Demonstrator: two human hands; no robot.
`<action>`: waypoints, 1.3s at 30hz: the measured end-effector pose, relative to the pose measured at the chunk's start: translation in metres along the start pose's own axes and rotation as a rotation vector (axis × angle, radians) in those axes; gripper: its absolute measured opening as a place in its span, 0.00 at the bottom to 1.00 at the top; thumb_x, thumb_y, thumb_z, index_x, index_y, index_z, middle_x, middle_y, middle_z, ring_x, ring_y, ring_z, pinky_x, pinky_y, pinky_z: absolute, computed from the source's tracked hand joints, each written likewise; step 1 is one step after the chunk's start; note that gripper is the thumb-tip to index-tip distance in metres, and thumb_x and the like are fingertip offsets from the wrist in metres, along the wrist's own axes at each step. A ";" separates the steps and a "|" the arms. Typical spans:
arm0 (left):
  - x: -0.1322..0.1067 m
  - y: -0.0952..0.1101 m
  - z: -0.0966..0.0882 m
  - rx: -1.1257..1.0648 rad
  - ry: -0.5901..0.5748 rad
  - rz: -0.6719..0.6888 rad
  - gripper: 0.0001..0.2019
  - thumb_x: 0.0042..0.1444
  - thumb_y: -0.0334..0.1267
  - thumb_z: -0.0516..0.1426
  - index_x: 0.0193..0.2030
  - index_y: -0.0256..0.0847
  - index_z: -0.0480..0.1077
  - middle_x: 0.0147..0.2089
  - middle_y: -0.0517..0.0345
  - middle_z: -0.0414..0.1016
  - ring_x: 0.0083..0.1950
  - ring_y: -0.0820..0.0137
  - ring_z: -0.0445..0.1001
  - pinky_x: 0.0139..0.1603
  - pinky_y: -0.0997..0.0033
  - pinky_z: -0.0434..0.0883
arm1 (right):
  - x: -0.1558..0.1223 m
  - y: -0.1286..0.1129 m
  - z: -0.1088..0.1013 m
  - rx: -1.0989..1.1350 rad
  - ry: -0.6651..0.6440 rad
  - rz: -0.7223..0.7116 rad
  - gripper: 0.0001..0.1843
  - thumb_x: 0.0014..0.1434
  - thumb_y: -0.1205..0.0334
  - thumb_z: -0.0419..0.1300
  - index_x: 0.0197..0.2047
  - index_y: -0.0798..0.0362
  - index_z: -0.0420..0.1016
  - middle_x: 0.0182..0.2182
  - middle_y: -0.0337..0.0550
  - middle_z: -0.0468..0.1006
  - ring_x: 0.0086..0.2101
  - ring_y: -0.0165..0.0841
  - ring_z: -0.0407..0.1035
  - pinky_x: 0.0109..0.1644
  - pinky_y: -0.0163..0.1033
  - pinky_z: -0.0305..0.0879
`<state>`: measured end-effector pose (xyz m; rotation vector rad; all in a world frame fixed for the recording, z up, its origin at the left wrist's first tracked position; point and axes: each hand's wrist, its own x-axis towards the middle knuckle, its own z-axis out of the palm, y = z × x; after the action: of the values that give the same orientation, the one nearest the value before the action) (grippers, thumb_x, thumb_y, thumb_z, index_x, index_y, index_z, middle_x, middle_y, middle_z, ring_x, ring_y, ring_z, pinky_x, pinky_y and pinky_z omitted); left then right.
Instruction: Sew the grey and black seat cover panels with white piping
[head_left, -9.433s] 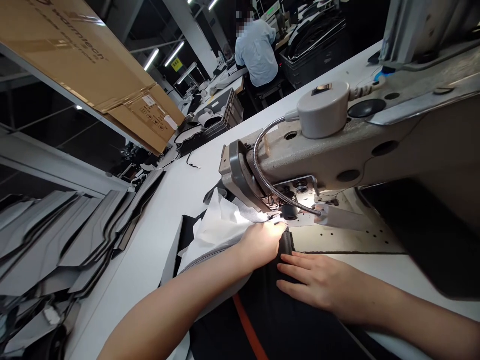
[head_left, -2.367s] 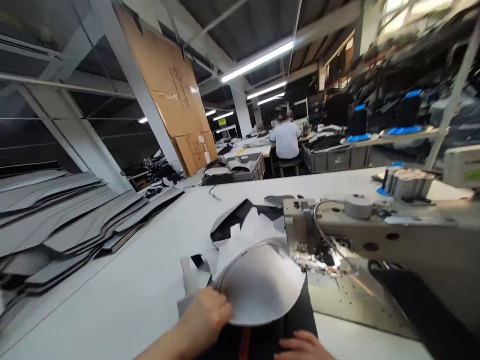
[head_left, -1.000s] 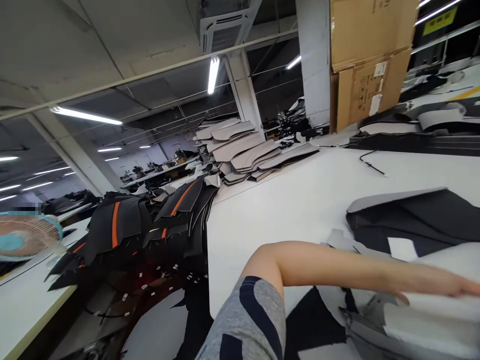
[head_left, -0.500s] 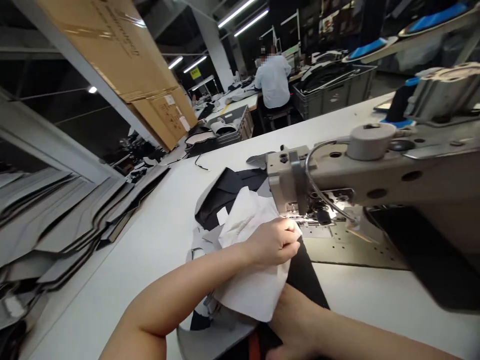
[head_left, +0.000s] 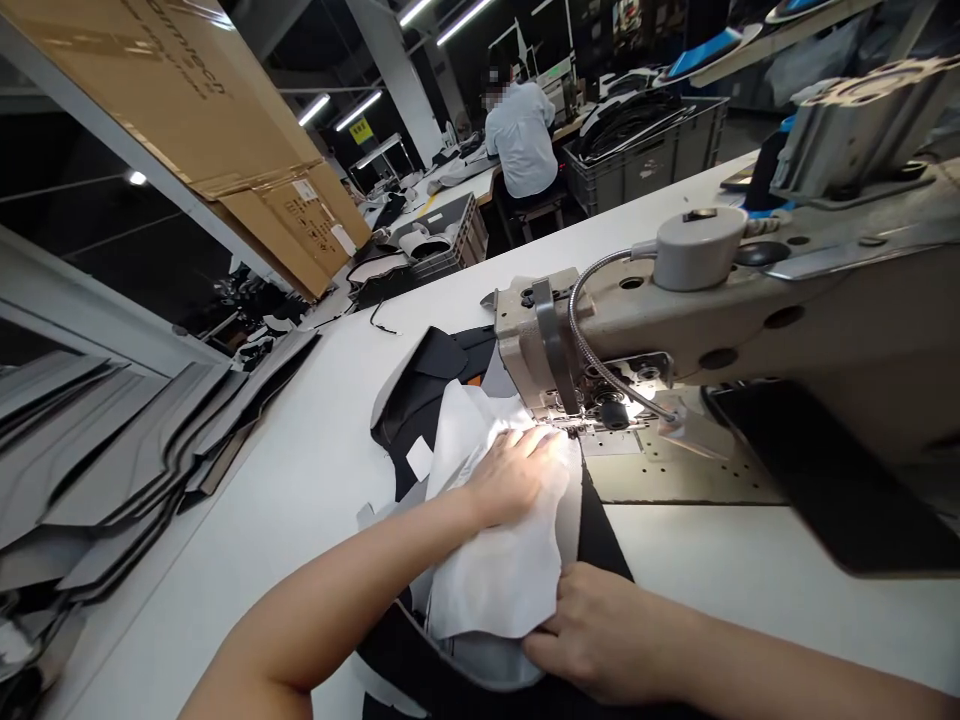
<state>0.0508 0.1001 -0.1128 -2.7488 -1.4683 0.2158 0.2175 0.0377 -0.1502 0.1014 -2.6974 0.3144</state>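
Note:
My left hand [head_left: 514, 472] lies flat, fingers stretched out, on a white fabric piece [head_left: 499, 565] right in front of the needle area [head_left: 574, 428] of a beige sewing machine [head_left: 675, 320]. My right hand [head_left: 592, 632] is at the near edge of the same white piece, its fingers pinching the white and grey layers together. Black fabric [head_left: 427, 385] lies under and beyond the white piece. The machine's lamp lights the left fingertips.
Stacks of grey cut panels [head_left: 112, 470] fill the left side of the white table [head_left: 315, 470]. Cardboard boxes [head_left: 225, 130] lean at upper left. A person in a light shirt [head_left: 521, 140] sits at a far table beside grey crates [head_left: 645, 150].
My left hand has opened from a pinch to lie flat on the white piece nearer the needle. My right hand has come out from under the fabric to its near edge.

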 end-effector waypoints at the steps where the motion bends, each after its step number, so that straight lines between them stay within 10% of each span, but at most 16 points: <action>1: 0.005 0.000 -0.001 0.060 -0.021 -0.005 0.23 0.59 0.32 0.49 0.62 0.36 0.57 0.61 0.46 0.63 0.59 0.58 0.63 0.55 0.57 0.65 | 0.000 0.000 0.003 -0.014 0.013 -0.014 0.03 0.51 0.70 0.58 0.31 0.54 0.70 0.26 0.38 0.74 0.27 0.32 0.66 0.26 0.39 0.53; 7: 0.029 -0.002 -0.012 0.194 -0.138 0.018 0.08 0.56 0.30 0.52 0.42 0.37 0.69 0.40 0.52 0.75 0.34 0.62 0.73 0.32 0.65 0.69 | 0.005 0.004 0.013 -0.046 0.058 -0.048 0.06 0.50 0.72 0.56 0.30 0.54 0.71 0.28 0.40 0.76 0.29 0.33 0.66 0.28 0.40 0.57; 12: 0.019 -0.010 0.006 0.186 0.051 0.000 0.11 0.62 0.38 0.48 0.39 0.36 0.69 0.28 0.54 0.72 0.29 0.65 0.72 0.30 0.67 0.69 | 0.004 0.006 0.012 -0.037 0.173 -0.040 0.10 0.53 0.72 0.54 0.36 0.53 0.74 0.35 0.38 0.78 0.37 0.35 0.67 0.41 0.39 0.63; 15: 0.011 -0.011 0.016 0.165 0.179 0.046 0.12 0.60 0.31 0.46 0.45 0.31 0.68 0.37 0.47 0.75 0.42 0.64 0.74 0.43 0.66 0.71 | 0.003 0.007 0.015 -0.001 0.173 -0.013 0.08 0.55 0.69 0.54 0.34 0.52 0.73 0.33 0.38 0.77 0.35 0.35 0.67 0.38 0.40 0.63; 19: 0.007 -0.002 0.013 0.150 0.077 0.118 0.20 0.60 0.33 0.47 0.59 0.35 0.62 0.59 0.47 0.66 0.61 0.61 0.62 0.58 0.60 0.63 | 0.003 0.006 0.018 0.081 0.169 0.015 0.03 0.54 0.68 0.55 0.31 0.52 0.70 0.30 0.39 0.75 0.32 0.33 0.66 0.34 0.39 0.61; 31: 0.011 -0.010 0.005 0.153 -0.049 -0.022 0.09 0.56 0.25 0.49 0.39 0.37 0.68 0.39 0.53 0.72 0.41 0.64 0.71 0.41 0.67 0.68 | 0.002 0.005 0.015 0.168 0.135 0.048 0.04 0.54 0.68 0.55 0.31 0.53 0.70 0.29 0.40 0.75 0.31 0.32 0.67 0.34 0.39 0.60; 35: -0.007 -0.021 0.017 0.113 0.192 0.019 0.09 0.58 0.29 0.46 0.37 0.37 0.66 0.33 0.53 0.70 0.34 0.67 0.71 0.33 0.68 0.69 | 0.002 0.008 0.008 0.466 0.129 0.145 0.05 0.53 0.66 0.52 0.28 0.53 0.69 0.28 0.41 0.75 0.30 0.32 0.68 0.35 0.37 0.63; 39: -0.018 -0.026 0.019 0.035 0.521 0.103 0.11 0.59 0.31 0.43 0.40 0.39 0.65 0.30 0.55 0.70 0.32 0.69 0.70 0.32 0.69 0.67 | 0.006 0.026 0.003 1.216 0.390 0.696 0.15 0.63 0.54 0.45 0.33 0.53 0.68 0.33 0.44 0.74 0.33 0.33 0.71 0.36 0.39 0.68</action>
<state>0.0172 0.0983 -0.1277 -2.5706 -1.1700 -0.4372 0.2076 0.0622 -0.1560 -0.4970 -1.7100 1.8756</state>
